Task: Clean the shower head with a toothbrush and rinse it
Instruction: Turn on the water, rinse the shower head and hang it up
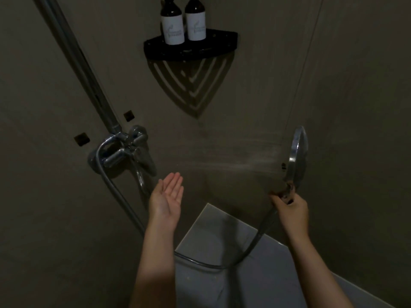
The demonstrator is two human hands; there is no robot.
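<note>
Shower head: The shower head (298,156) is up in the air on the right side, close to the wall. It is turned on its side, so its flat face looks to the left.
Water: A thin spray of water (233,165) shoots out of the face and goes left across the corner.
Right hand: The right hand (291,210) has its fingers wrapped tight round the handle, just under the round part.
Hose: The hose (259,233) hangs down from that hand, loops low, and goes back up to the tap (124,150) on the left wall.
Left hand: The left hand (166,196) is flat and open, palm up, holding nothing. It is low and near the far end of the spray. It is too dark to tell if the water hits it.
Toothbrush: No toothbrush can be seen.
Step now: This looks like the rinse part, because the water is on and no brush is in a hand.
Next move: Probably let the water run over the face, or rub it with the free hand, then turn the tap off. The free hand is near the tap for that.
Around: A black corner shelf (222,47) holds two dark bottles (172,25). A white ledge (222,241) sits below the arms.
</note>
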